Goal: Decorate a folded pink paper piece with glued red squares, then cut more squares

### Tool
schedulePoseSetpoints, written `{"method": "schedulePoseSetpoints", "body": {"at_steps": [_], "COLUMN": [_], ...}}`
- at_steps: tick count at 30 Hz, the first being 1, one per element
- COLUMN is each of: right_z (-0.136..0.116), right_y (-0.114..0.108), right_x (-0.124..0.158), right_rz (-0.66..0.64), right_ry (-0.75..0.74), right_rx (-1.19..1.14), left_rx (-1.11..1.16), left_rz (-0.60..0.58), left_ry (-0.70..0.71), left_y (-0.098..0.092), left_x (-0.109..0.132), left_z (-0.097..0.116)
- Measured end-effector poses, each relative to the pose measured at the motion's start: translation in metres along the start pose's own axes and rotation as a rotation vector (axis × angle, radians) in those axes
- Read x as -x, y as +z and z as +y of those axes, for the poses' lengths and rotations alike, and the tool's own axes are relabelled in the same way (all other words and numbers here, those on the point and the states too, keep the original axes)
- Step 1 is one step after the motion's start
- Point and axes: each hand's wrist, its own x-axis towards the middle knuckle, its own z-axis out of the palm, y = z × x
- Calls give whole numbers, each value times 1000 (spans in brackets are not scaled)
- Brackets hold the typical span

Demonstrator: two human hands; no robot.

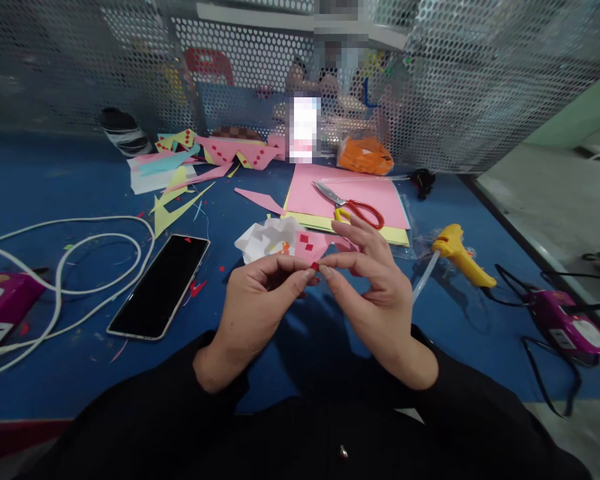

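Observation:
My left hand (pixel 253 310) and my right hand (pixel 375 293) meet above the blue table (pixel 55 173), fingertips pinched together on a tiny red paper piece (pixel 315 266). Just behind the fingers lies a pink paper shape (pixel 310 245) dotted with small red squares, beside crumpled white paper (pixel 265 239). Both hands are closed in a pinch; the other fingers of the right hand are spread.
A black phone (pixel 161 285) lies left of the hands, with a white cable (pixel 80 267) and a magenta box (pixel 0 303). Red-handled scissors (pixel 353 203) rest on pink and yellow sheets (pixel 330 183). A yellow glue gun (pixel 460 253) is at right. Paper scraps lie at the back.

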Motion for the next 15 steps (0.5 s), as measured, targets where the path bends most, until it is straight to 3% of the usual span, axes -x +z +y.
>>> {"method": "schedulePoseSetpoints", "body": {"at_steps": [15], "right_z": [2], "right_y": [-9], "right_x": [-6], "right_rz": [-120], "right_ry": [-95], "right_rx": [69], "left_rx": [-113], "left_rz": [12], "left_ry": [45], "left_y": [0], "left_x": [2], "left_z": [2]}}
